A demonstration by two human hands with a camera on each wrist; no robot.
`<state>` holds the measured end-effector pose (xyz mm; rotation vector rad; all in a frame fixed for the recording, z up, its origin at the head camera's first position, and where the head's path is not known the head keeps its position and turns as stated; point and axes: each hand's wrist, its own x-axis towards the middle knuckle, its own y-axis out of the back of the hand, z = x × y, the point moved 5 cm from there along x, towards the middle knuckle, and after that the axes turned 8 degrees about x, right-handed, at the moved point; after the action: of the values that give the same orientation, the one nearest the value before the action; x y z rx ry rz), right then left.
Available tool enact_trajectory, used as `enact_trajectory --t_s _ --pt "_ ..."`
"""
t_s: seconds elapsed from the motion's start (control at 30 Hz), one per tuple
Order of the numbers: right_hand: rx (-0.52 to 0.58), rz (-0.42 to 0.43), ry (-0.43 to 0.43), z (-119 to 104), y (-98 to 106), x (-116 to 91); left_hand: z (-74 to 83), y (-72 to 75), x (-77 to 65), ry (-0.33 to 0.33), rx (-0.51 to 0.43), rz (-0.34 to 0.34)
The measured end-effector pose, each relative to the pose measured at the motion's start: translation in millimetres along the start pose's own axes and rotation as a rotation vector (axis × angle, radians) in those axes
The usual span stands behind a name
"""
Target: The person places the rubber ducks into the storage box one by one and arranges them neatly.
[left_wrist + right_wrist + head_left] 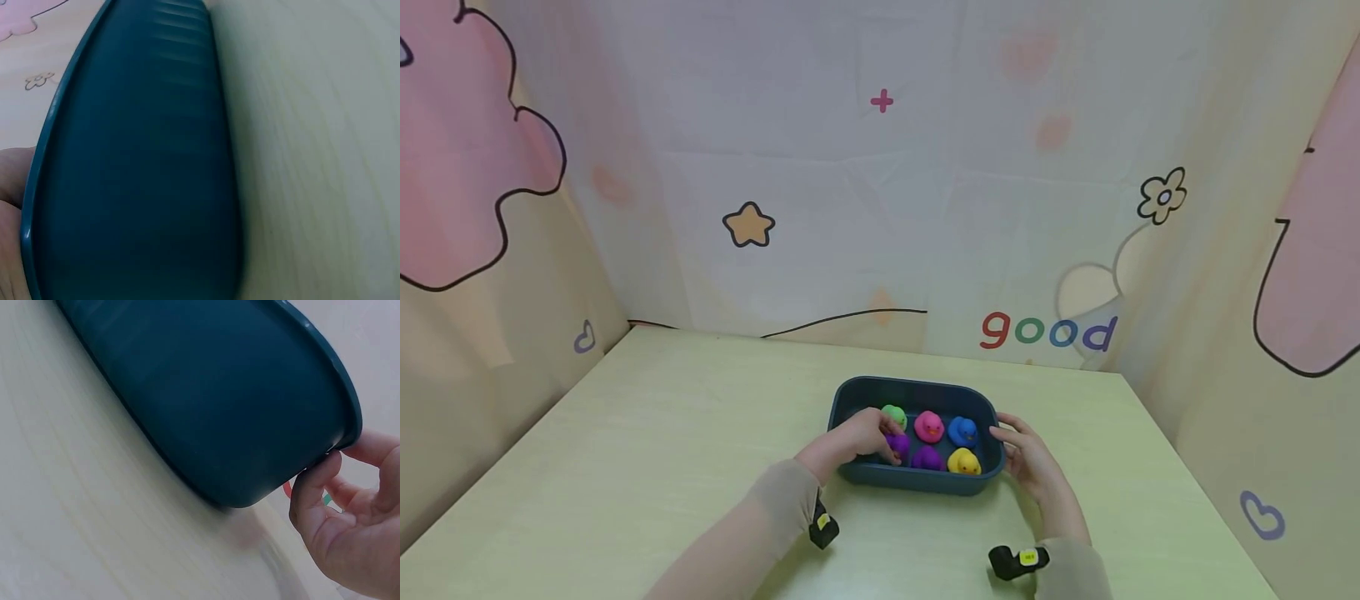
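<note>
A dark teal rectangular bin sits on the table with several small rubber ducks inside. My left hand reaches over its left end and pinches a purple duck. Behind the fingers stands a green duck; a pink duck and a blue duck follow to the right. In the front row are another purple duck and a yellow duck. At the bin's right end, my right hand holds the rim, its fingers curled against the outer wall in the right wrist view.
The pale wooden table extends on all sides of the bin. A printed cloth backdrop rises behind the table and along both sides. Each wrist wears a small black camera.
</note>
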<state>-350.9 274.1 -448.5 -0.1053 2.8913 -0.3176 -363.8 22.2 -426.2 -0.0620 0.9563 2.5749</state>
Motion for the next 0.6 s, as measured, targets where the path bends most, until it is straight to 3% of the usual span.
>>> enact_trajectory --t_s 0.23,0.43,0.6 --pt "0.009 -0.004 0.006 0.2 -1.4 0.6 -0.2 -1.7 0.0 0.005 0.1 0.027" --pt "0.018 -0.015 0.008 2.0 -1.6 0.0 0.0 -1.5 2.0 0.008 0.28 0.081" --pt "-0.032 0.002 0.01 2.3 -0.8 -1.2 3.7 1.3 0.6 0.017 0.394 0.056"
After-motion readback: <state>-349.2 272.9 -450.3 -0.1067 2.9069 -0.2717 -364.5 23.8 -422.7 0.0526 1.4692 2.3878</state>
